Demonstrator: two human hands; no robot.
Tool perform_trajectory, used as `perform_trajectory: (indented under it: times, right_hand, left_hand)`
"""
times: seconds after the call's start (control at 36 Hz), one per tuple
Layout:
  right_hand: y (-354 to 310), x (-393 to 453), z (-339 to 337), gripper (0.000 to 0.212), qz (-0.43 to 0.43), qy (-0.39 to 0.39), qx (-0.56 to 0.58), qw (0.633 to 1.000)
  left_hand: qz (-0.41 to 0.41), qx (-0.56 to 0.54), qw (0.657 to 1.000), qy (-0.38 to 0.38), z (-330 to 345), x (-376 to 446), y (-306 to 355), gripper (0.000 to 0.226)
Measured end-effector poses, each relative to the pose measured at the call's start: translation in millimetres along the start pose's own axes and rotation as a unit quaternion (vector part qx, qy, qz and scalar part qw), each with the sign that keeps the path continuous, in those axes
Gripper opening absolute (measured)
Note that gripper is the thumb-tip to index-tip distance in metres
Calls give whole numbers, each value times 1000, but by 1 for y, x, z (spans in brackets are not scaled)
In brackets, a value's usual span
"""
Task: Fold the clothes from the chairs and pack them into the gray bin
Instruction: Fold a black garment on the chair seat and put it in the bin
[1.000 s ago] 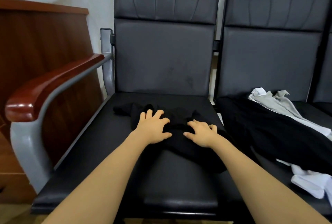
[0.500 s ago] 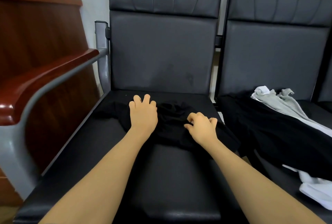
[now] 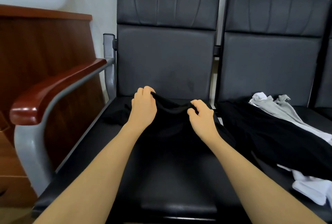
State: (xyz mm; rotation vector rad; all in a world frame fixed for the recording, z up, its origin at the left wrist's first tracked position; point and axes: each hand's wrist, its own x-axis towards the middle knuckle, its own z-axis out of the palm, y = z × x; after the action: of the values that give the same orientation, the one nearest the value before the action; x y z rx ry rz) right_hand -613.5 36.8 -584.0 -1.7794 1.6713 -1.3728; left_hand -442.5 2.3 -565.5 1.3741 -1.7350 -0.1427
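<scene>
Left hand: my left hand (image 3: 143, 109) has its fingers curled round the upper edge of the black garment (image 3: 172, 116), pinching a fold of cloth at the far left of that edge, near the back of the seat.
Right hand: my right hand (image 3: 202, 117) grasps the same edge further right, thumb and fingers bunched on the fabric, the knuckles turned toward me.
Black garment: it lies across the rear half of the left chair's seat (image 3: 161, 179); the edge between my two hands is lifted off the cushion and stretched into a shallow sag, while the rest spreads flat below my wrists and reaches the seat's right edge. A dark flap trails out toward the seat's left edge, under my left wrist.
Left chair: dark padded backrest (image 3: 167, 44) upright behind the garment; the front half of the seat is bare cushion between my forearms.
Armrest: a red-brown wooden armrest (image 3: 53, 91) on a gray metal frame runs along the seat's left side.
Right chair: its seat (image 3: 319, 116) carries a heap of clothes: a large black piece (image 3: 269, 139) nearest my right arm, a gray piece (image 3: 280, 107) toward the back, and white cloth (image 3: 312, 191) at the front right corner.
Wooden panel: a brown wooden panel (image 3: 36, 44) stands beyond the armrest, against the pale wall.
</scene>
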Motion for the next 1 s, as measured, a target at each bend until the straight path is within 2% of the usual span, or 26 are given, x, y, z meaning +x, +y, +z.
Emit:
perform_trajectory:
  times: [0.06, 0.11, 0.17, 0.22, 0.28, 0.33, 0.42, 0.44, 0.56, 0.67, 0.72, 0.78, 0.83, 0.89, 1.0]
  right_hand:
    - [-6, -5, -4, 16, -20, 0, -9, 1000]
    - [-9, -10, -8, 32, -28, -7, 14, 999]
    - [-6, -11, -10, 45, -3, -46, 11, 999]
    - [-2, -12, -11, 58, 30, -91, -49, 994]
    - [2, -15, -12, 65, 28, -97, -134, 986]
    - [6, -17, -11, 56, 23, -76, -205, 976]
    - [18, -15, -9, 21, 47, -69, -238, 968]
    - [22, -14, -8, 20, 59, -77, -252, 963]
    - [38, -9, -2, 47, 110, -122, -279, 946]
    - [49, 0, 5, 51, 108, -137, -283, 943]
    - [52, 5, 10, 52, 106, -144, -284, 942]
    - [55, 9, 16, 54, 106, -138, -282, 943]
    - [55, 13, 20, 57, 105, -115, -282, 947]
    - [55, 16, 23, 57, 104, -86, -284, 949]
    - [57, 22, 22, 37, 93, -50, -291, 951]
  left_hand:
    - [5, 8, 1000, -5, -6, -2, 6, 20]
    - [8, 7, 1000, -4, -13, -5, 10, 16]
    - [-15, -1, 1000, 2, -18, -9, 13, 15]
    - [-41, 29, 999, 9, -24, -13, 14, 28]
    - [-44, 101, 994, 3, -28, -16, 13, 40]
    - [-28, 181, 983, -28, -27, -18, 8, 47]
    - [-9, 249, 964, -89, -21, -20, -4, 59]
    - [-5, 263, 959, -106, -18, -21, -7, 63]
    - [14, 306, 936, -173, -9, -18, -15, 68]
    - [24, 347, 911, -222, -1, -13, -19, 52]
    - [22, 338, 915, -218, 4, -11, -22, 39]
    - [16, 293, 941, -170, 8, -10, -24, 32]
    - [12, 211, 971, -108, 8, -8, -22, 28]
    - [7, 120, 989, -81, 7, -3, -17, 23]
    - [2, 4, 998, -58, 1, 2, -7, 11]
